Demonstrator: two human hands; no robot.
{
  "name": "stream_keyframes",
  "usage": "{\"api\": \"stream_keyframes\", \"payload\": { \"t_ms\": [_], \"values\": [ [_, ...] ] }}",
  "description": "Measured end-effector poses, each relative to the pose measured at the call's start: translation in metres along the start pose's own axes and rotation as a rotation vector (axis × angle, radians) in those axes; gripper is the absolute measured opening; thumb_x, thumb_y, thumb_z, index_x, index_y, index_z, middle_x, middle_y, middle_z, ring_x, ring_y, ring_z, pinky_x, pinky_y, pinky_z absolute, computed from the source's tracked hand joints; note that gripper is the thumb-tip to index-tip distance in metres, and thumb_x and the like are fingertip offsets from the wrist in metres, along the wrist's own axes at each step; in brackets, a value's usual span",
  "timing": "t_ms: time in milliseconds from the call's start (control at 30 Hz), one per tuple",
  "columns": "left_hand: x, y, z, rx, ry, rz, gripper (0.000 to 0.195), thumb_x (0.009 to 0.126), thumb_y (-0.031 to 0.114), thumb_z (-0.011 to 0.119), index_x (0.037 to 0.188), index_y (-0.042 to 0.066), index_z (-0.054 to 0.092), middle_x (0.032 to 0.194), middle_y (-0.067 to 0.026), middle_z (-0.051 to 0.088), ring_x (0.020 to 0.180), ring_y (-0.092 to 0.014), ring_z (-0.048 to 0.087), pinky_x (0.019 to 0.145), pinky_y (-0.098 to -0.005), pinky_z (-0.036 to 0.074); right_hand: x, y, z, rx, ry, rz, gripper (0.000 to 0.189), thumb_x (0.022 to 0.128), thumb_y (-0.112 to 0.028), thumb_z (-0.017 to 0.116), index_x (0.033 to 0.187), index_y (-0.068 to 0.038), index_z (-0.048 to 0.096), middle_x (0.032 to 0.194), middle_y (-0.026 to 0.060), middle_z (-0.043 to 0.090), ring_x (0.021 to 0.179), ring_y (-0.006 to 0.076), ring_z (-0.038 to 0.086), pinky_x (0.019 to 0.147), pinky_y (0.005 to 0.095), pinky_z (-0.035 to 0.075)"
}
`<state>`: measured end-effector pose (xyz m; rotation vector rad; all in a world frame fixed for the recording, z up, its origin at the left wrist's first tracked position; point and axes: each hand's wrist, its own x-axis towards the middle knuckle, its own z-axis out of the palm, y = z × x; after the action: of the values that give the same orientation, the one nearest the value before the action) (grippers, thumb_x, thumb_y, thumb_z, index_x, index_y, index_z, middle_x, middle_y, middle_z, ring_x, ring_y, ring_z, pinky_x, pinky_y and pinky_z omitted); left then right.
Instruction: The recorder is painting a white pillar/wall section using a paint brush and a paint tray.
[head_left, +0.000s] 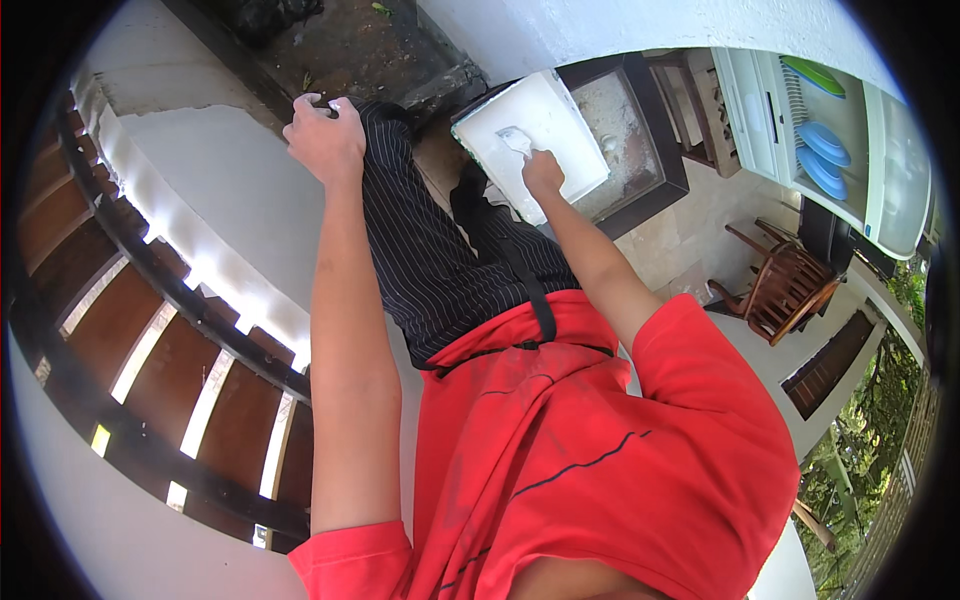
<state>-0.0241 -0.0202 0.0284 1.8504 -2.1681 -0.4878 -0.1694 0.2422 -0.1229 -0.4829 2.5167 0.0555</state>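
Observation:
My right hand (544, 174) grips a short flat-bladed tool (516, 139), coated in white; it may be a putty knife or a brush. The tool's end rests in a white rectangular tray (574, 146), whose inside is covered in white. Up at the left, my left hand (326, 139) is by the knee of my black pinstriped trousers (397, 202). Its fingers are curled, with a gap between thumb and forefinger, and whitish smears mark the fingertips. I see nothing held in it.
The tray overlaps a dark-framed table (649, 195) with a white-stained top. A wooden chair (787, 289) and a cabinet (829, 142) holding blue and green plates stand to the right. On the left are a pale ledge (225, 172) and a slatted railing (187, 300). A white wall (600, 30) curves across the top.

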Motion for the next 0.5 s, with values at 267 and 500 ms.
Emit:
{"api": "stream_keyframes", "payload": {
  "t_ms": [267,500],
  "values": [
    [0.002,-0.002,-0.001,0.001,-0.014,0.003,0.032,0.068,0.023,0.05,0.095,0.006,0.049,0.089,-0.0099,0.056,0.088,-0.028,0.045,0.079,-0.0371,0.034,-0.017,0.033,0.014,-0.14,-0.094,0.075,0.023,0.079,-0.024,0.046,0.088,-0.006,0.057,0.091,0.0118,0.054,0.085,0.0263,0.055,0.069,0.0362,0.044],
    [0.003,0.013,-0.004,-0.02,-0.054,0.014,0.031,0.069,0.024,0.05,0.094,0.005,0.049,0.089,-0.0107,0.056,0.088,-0.028,0.045,0.079,-0.037,0.034,-0.011,0.101,0.037,0.034,-0.165,-0.104,0.028,0.083,-0.024,0.035,0.093,-0.009,0.057,0.085,0.0124,0.059,0.078,0.0242,0.056,0.067,0.0327,0.043]
  ]
}}
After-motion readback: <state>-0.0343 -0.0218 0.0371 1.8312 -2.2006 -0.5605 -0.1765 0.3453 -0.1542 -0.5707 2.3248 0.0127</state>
